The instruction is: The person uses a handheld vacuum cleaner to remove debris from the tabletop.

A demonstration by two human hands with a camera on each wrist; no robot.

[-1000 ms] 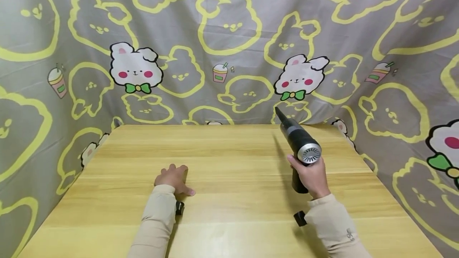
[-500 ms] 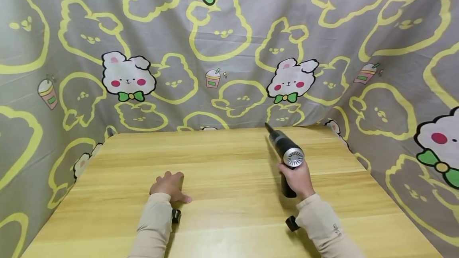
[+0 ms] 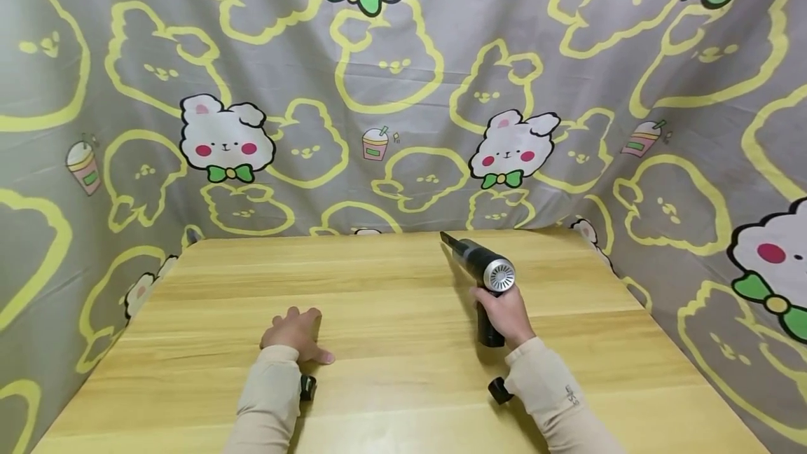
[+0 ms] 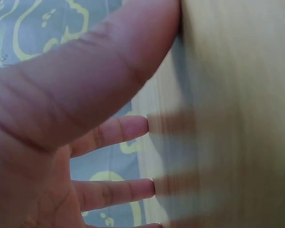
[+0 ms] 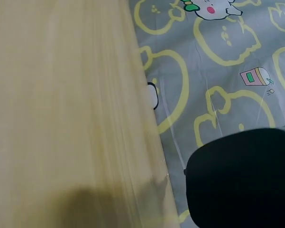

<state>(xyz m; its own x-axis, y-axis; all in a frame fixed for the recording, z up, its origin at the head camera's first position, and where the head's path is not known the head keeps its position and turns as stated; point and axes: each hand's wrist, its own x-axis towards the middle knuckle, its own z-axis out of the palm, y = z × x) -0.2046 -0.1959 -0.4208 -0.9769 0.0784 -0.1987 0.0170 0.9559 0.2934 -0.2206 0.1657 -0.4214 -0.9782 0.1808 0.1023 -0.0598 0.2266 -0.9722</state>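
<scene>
My right hand [image 3: 509, 315] grips the handle of a black handheld vacuum [image 3: 476, 260] over the right half of the table. Its silver vented end faces me, and its narrow nozzle points away, to the back left. In the right wrist view, the dark base of the vacuum's handle [image 5: 242, 180] fills the lower right corner, with only a bit of finger showing at the edge. My left hand [image 3: 293, 334] rests on the table at the left, fingers spread and holding nothing. Seen from the left wrist, the fingertips [image 4: 141, 188] touch the wood.
The light wooden table [image 3: 378, 398] stretches out beneath both arms. A grey curtain [image 3: 403, 40] with yellow outlines and white rabbits hangs along its back and both sides. A black wrist device shows at the left cuff [image 3: 307, 388] and another at the right cuff [image 3: 500, 391].
The right hand has carried the vacuum leftward over the table, its nozzle tip dropping lower in view. My left hand stays in place. The head view has shifted slightly.
</scene>
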